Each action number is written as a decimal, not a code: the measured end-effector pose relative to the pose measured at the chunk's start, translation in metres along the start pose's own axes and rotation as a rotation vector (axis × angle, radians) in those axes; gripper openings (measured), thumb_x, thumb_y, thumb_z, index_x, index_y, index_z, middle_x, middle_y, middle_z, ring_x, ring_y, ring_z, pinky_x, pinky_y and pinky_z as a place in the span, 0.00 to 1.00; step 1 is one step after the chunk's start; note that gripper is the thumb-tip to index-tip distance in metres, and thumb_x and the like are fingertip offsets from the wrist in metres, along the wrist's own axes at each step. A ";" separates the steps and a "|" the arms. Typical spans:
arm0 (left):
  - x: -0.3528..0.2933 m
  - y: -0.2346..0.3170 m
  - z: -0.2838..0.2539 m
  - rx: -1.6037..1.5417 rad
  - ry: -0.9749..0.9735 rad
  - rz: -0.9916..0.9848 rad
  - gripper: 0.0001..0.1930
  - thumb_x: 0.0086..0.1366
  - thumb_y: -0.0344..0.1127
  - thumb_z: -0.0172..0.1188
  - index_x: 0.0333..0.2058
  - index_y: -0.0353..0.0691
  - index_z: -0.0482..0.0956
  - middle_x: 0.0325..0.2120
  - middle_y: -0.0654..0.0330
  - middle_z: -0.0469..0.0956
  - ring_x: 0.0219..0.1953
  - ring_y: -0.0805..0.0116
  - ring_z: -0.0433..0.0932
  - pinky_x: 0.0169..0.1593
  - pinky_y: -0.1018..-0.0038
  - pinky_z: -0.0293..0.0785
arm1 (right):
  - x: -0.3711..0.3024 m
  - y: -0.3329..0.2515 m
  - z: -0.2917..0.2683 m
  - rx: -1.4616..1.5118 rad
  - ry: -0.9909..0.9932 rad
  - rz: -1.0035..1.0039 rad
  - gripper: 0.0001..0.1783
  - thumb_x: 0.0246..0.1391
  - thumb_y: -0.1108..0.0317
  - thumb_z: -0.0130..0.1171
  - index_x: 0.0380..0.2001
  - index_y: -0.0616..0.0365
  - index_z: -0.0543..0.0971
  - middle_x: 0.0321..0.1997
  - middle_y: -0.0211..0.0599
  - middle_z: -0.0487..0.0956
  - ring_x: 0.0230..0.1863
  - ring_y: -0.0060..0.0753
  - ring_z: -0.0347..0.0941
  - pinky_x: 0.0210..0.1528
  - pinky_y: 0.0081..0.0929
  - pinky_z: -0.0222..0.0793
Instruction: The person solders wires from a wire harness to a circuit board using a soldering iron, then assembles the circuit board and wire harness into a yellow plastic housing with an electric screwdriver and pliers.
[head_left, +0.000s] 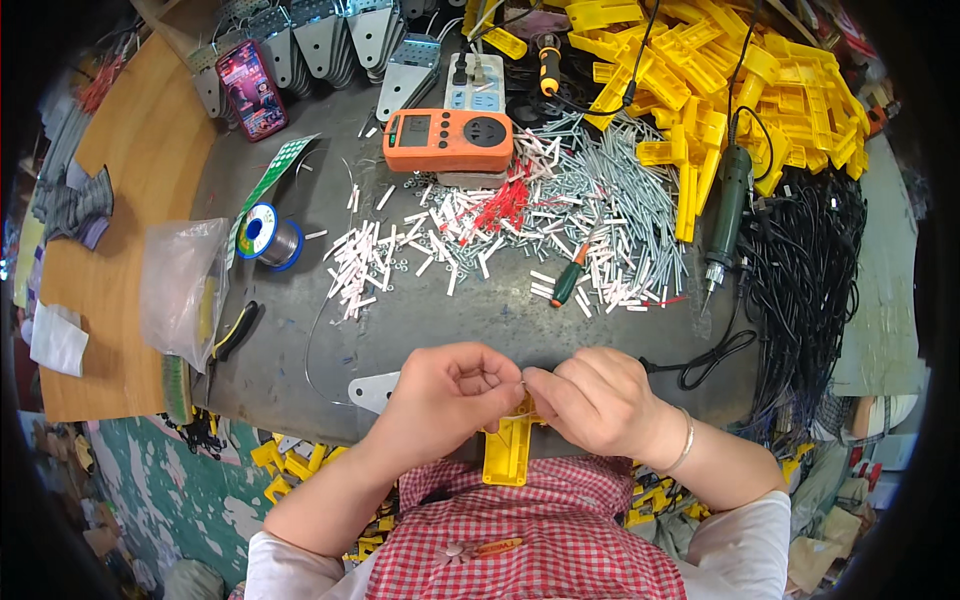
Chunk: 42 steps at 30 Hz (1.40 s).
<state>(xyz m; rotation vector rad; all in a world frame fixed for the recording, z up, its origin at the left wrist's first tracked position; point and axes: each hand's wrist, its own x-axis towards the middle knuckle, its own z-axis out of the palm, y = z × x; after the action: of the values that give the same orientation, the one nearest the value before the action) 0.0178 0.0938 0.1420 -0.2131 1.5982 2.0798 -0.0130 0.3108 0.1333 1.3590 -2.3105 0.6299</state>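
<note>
My left hand and my right hand meet at the table's front edge, fingertips pinched close together. Between them is something thin and pale, too small to make out. Just below the fingers lies a yellow plastic housing, an elongated open shell, partly covered by my hands. A light-coloured wire seems to run across its upper part. Beside my left hand a grey metal plate with holes sticks out, its other end hidden behind the hand. A black cable lies to the right of my right hand.
Behind my hands lie white sleeves, screws and a small screwdriver. An orange meter stands farther back. Yellow housings and black cables pile up right, near an electric screwdriver. Left are a solder spool and pliers.
</note>
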 end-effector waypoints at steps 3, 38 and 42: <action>0.003 -0.014 0.002 0.044 0.059 0.055 0.06 0.65 0.26 0.67 0.39 0.32 0.82 0.29 0.63 0.84 0.24 0.81 0.78 0.27 0.83 0.73 | 0.001 -0.001 0.002 0.038 0.019 0.042 0.15 0.43 0.67 0.66 0.36 0.60 0.81 0.24 0.29 0.70 0.24 0.28 0.71 0.25 0.26 0.69; -0.026 -0.020 -0.008 1.429 0.033 0.904 0.14 0.52 0.36 0.64 0.40 0.45 0.85 0.47 0.65 0.82 0.49 0.65 0.76 0.46 0.57 0.54 | 0.006 0.034 0.001 0.505 -0.223 0.400 0.04 0.49 0.68 0.69 0.30 0.49 0.84 0.30 0.23 0.78 0.40 0.30 0.73 0.50 0.32 0.60; -0.020 -0.026 -0.006 1.390 0.067 0.922 0.15 0.52 0.35 0.64 0.41 0.47 0.85 0.44 0.69 0.83 0.48 0.66 0.76 0.44 0.57 0.53 | 0.002 0.031 0.000 0.511 -0.216 0.436 0.04 0.49 0.68 0.69 0.30 0.49 0.84 0.29 0.23 0.78 0.39 0.29 0.73 0.50 0.31 0.60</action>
<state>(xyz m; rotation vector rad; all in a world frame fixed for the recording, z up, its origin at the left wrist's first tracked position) 0.0468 0.0875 0.1262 1.0875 3.0705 0.8528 -0.0410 0.3226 0.1289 1.1579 -2.7742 1.3425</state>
